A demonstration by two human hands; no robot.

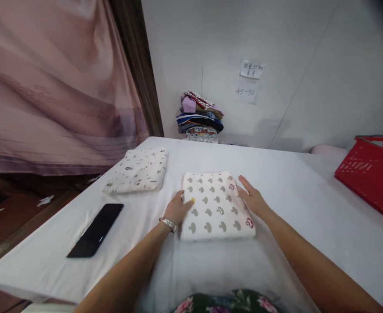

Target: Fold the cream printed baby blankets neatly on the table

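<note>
A folded white cloth (214,211) with grey mushroom prints and a few coloured ones lies flat on the white-covered table in front of me. At its left edge is my left hand (177,208), with a bracelet on the wrist. The thumb rests on top of the cloth and the fingers go down along its side, partly hidden, gripping the edge. My right hand (252,198) is at the opposite edge, fingers stretched out and apart, touching the cloth's side. Another folded white cloth (141,169) with small scattered prints lies further left.
A black phone (96,230) lies on the table (295,191) at left. Behind the table's far edge rises a stack of folded fabrics (200,116) against the wall. A red plastic basket (370,174) stands at right. A pink curtain (54,87) hangs at left.
</note>
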